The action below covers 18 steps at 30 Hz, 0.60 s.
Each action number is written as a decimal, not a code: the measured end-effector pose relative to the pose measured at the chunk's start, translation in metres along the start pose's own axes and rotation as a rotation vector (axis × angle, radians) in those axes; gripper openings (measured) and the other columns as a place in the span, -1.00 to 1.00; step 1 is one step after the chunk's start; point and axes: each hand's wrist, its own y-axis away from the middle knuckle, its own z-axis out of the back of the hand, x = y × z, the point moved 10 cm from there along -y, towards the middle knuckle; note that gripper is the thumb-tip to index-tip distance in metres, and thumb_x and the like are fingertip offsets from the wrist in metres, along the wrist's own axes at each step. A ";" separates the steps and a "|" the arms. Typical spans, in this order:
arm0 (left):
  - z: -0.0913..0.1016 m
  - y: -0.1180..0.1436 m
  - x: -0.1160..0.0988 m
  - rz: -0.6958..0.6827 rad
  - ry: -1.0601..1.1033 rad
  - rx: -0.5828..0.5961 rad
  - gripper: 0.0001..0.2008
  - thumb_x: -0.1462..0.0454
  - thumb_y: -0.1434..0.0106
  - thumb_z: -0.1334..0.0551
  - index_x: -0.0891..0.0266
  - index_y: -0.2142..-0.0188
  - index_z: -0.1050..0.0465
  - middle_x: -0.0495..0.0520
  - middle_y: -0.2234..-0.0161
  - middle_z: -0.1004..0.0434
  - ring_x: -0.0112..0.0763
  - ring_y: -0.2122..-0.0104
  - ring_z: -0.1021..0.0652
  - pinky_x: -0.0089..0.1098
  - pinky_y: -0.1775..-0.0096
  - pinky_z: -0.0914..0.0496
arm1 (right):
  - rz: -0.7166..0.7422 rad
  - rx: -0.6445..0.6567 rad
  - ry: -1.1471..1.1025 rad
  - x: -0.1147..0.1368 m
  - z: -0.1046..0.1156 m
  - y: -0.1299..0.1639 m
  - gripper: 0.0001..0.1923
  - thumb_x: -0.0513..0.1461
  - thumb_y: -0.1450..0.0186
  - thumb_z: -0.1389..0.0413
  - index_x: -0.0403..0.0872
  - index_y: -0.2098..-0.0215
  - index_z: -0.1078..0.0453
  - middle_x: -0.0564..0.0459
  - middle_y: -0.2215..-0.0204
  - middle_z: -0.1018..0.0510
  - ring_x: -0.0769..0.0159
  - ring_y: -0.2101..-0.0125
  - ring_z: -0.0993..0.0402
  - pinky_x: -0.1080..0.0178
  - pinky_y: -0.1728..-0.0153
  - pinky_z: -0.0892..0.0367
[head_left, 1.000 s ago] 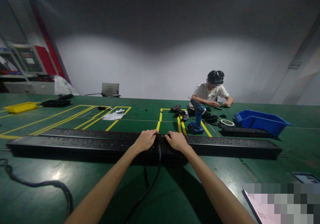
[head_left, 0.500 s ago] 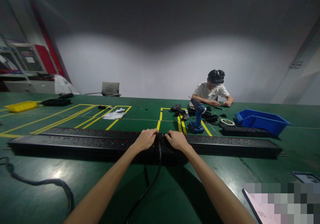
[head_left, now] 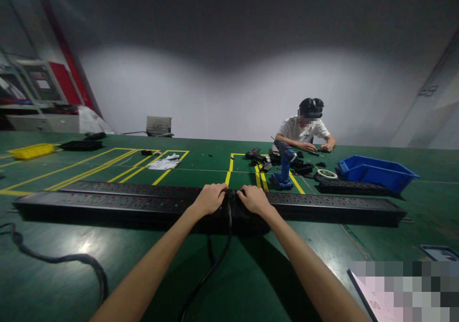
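Long black power strips (head_left: 107, 203) with rows of sockets and small red marks lie lengthwise across the table, one in front of another. My left hand (head_left: 211, 200) grips the front strip near its right end, fingers curled over the far edge. Close to it, my right hand (head_left: 254, 199) is curled over the same end section; its fingertips are partly hidden. Between the two hands a black power cord (head_left: 229, 231) comes off the strip and runs down toward me. The rear strip (head_left: 333, 207) stretches out to the right.
A blue cordless drill (head_left: 284, 169) stands beyond the strips, with a second drill (head_left: 255, 156) lying behind it. At right are a blue bin (head_left: 376, 174) and a shorter strip (head_left: 351, 187). White gloves or cloth (head_left: 164, 162) lie left of centre. A co-worker (head_left: 304, 129) sits opposite.
Almost nothing differs. Both hands stay in place on the strip, and the view has shifted very slightly.
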 end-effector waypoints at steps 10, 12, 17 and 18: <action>-0.001 -0.001 0.000 -0.013 0.029 0.001 -0.75 0.27 -0.34 0.00 0.13 0.08 -0.38 0.06 0.13 -0.53 -0.25 0.12 -0.50 -0.26 0.04 -0.27 | 0.176 -0.192 -0.004 0.021 0.026 0.008 -0.77 -0.18 -0.37 0.06 -0.06 0.11 -0.36 -0.08 0.15 -0.46 0.19 0.12 -0.28 0.19 0.13 -0.10; 0.000 0.000 -0.001 -0.015 0.032 -0.003 -0.75 0.27 -0.34 0.00 0.13 0.08 -0.38 0.06 0.14 -0.53 -0.26 0.12 -0.50 -0.26 0.04 -0.27 | 0.221 -0.247 0.028 0.029 0.036 0.012 -0.79 -0.22 -0.36 0.06 -0.07 0.12 -0.37 -0.09 0.14 -0.45 0.17 0.08 -0.25 0.18 0.08 -0.08; -0.001 0.000 0.000 -0.008 0.030 0.001 -0.75 0.26 -0.33 0.00 0.13 0.08 -0.38 0.06 0.14 -0.53 -0.26 0.12 -0.50 -0.26 0.04 -0.27 | 0.303 -0.306 0.135 0.048 0.052 0.021 -0.81 -0.22 -0.34 0.04 -0.11 0.24 -0.39 -0.12 0.23 -0.46 0.15 0.14 -0.27 0.16 0.10 -0.07; -0.001 0.000 0.000 -0.007 0.030 0.001 -0.75 0.26 -0.33 0.00 0.12 0.08 -0.38 0.06 0.14 -0.53 -0.26 0.13 -0.50 -0.26 0.03 -0.27 | 0.311 -0.306 0.153 0.051 0.053 0.022 -0.80 -0.21 -0.34 0.04 -0.12 0.27 -0.40 -0.13 0.25 -0.47 0.15 0.18 -0.28 0.16 0.13 -0.07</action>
